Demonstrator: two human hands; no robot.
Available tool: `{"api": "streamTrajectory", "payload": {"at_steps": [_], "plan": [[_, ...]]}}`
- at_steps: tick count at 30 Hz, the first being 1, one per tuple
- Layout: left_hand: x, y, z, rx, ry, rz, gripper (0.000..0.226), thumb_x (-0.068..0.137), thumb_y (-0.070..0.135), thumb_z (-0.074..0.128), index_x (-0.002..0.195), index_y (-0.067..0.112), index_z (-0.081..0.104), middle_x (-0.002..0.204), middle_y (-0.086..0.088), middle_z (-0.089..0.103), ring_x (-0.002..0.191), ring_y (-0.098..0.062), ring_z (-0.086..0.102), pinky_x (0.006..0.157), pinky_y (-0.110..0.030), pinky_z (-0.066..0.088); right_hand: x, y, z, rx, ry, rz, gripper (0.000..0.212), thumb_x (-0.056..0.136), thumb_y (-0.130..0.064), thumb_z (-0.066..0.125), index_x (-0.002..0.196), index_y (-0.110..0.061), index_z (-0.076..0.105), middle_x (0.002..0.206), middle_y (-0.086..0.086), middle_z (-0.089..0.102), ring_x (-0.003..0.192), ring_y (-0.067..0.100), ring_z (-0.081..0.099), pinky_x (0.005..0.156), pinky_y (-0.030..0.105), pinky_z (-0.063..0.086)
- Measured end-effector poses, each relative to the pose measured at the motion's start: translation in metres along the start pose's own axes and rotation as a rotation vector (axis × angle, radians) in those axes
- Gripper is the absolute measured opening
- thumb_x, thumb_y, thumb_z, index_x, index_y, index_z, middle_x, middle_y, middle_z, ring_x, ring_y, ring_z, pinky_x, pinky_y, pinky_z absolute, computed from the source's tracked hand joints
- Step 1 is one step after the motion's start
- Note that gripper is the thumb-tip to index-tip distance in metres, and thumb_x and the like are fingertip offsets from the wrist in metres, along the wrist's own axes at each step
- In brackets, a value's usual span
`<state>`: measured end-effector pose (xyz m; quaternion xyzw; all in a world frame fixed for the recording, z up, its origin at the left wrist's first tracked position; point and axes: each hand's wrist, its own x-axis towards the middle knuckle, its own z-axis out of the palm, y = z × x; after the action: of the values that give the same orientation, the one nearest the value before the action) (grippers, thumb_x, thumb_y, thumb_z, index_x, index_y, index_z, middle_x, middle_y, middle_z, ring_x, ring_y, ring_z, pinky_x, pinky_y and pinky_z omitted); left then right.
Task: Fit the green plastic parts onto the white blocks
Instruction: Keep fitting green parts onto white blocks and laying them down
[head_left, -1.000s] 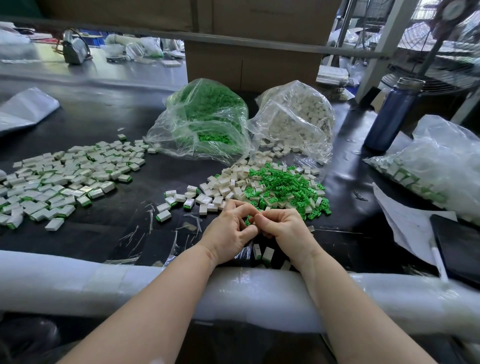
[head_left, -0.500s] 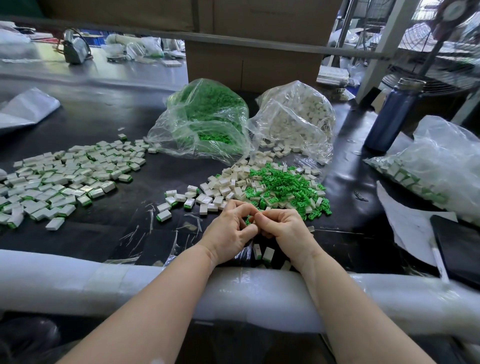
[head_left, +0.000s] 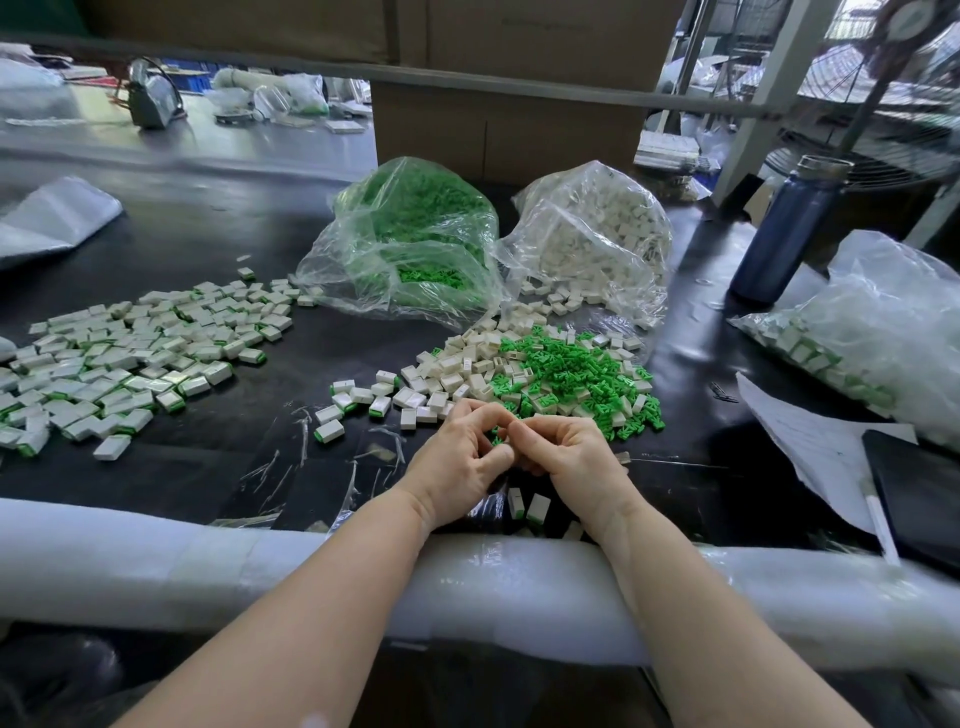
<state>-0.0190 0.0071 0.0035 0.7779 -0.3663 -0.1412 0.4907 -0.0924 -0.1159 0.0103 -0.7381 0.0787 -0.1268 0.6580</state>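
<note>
At frame centre a heap of loose parts (head_left: 566, 374) lies on the counter (head_left: 218, 467), with loose blocks (head_left: 447, 379) just left of it. Behind them stand two bags (head_left: 410, 244), side by side. A spread of fitted blocks (head_left: 130, 358) fills the left. The hands (head_left: 511, 457) meet just below the heap. At right stand a bottle (head_left: 789, 234) and, below it, another bag (head_left: 878, 332).

Green parts (head_left: 576, 371), white blocks (head_left: 457, 371), black table (head_left: 218, 467), dark blue bottle (head_left: 784, 234).
</note>
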Motion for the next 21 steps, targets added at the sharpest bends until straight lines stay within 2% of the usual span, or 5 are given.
{"api": "streamTrajectory", "payload": {"at_steps": [3,6,10,15,21], "plan": [[0.0002,-0.0013,-0.0001,-0.055,0.049,0.003,0.02,0.088,0.013,0.06,0.085,0.033,0.057,0.1,0.007,0.044,0.079,-0.015,0.052,0.081,-0.029,0.05,0.0,-0.0007,0.0006,-0.033,0.04,-0.016,0.019,0.091,-0.014,0.058,0.076,-0.02,0.069,0.056,-0.01,0.063,0.055,-0.002,0.056,0.054,0.011,0.044],[0.0015,-0.0038,0.0007,-0.06,0.087,0.002,0.015,0.087,0.016,0.062,0.084,0.03,0.058,0.099,0.006,0.046,0.078,-0.014,0.051,0.075,-0.019,0.048,0.0003,0.0011,-0.0009,-0.032,0.122,-0.018,0.012,0.088,-0.013,0.061,0.084,-0.021,0.069,0.069,-0.005,0.068,0.064,0.005,0.062,0.057,0.016,0.048],[0.0027,-0.0047,0.0015,-0.048,0.093,-0.017,0.005,0.087,0.019,0.062,0.086,0.023,0.059,0.103,0.0,0.047,0.075,-0.014,0.051,0.076,-0.026,0.05,0.001,0.001,-0.0021,-0.061,0.157,-0.047,0.014,0.083,-0.003,0.067,0.078,-0.016,0.067,0.07,0.001,0.067,0.061,0.005,0.06,0.054,0.015,0.048],[0.002,-0.0038,0.0012,0.008,0.074,-0.018,0.004,0.087,0.02,0.062,0.087,0.022,0.06,0.105,0.002,0.048,0.075,-0.012,0.05,0.077,-0.022,0.047,0.0022,0.0034,-0.0017,-0.16,0.184,-0.03,0.019,0.083,-0.004,0.067,0.07,-0.018,0.062,0.068,0.002,0.062,0.059,0.008,0.055,0.055,0.018,0.047],[-0.0001,0.0001,0.0001,0.015,0.107,-0.033,0.003,0.088,0.02,0.061,0.091,0.018,0.061,0.084,0.0,0.062,0.075,-0.015,0.058,0.069,-0.018,0.049,0.0024,0.0021,-0.0007,-0.217,0.194,-0.028,0.018,0.086,-0.009,0.064,0.072,-0.02,0.06,0.066,0.001,0.059,0.058,0.011,0.051,0.059,0.026,0.046]]}}
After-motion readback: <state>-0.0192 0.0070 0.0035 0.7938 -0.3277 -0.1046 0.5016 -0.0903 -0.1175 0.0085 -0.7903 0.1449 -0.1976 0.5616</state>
